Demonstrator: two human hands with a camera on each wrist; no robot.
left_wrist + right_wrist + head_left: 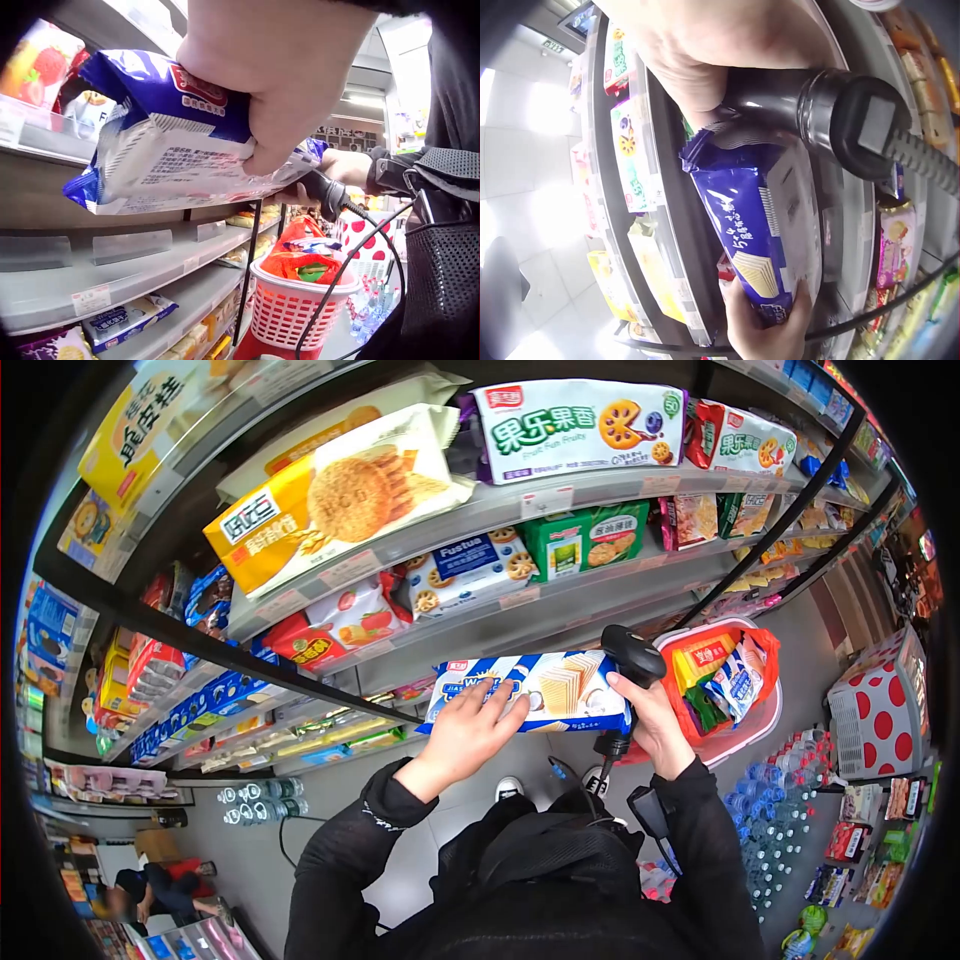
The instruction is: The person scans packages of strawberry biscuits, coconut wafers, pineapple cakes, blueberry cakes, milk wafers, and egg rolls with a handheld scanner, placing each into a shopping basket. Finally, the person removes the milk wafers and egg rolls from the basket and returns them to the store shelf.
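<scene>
A blue-and-white packet of wafers [572, 698] is held level in front of the shelves. My left hand [466, 732] grips its left part, fingers spread over the front; the left wrist view shows the thumb on the printed back [180, 169]. In the right wrist view that hand [769, 337] pinches the packet's far end. My right hand [655, 722] holds a black barcode scanner [632, 656] by its handle, right at the packet's other end. A ridged cable [930, 169] leaves the handle's base.
Shelves of biscuit packets [585, 435] rise ahead. At the right stands a pink-and-white basket [289, 309] with an orange bag of snacks. Bottled water packs [775, 815] and a polka-dot box [875, 710] are beyond it. Another person [165, 890] sits at lower left.
</scene>
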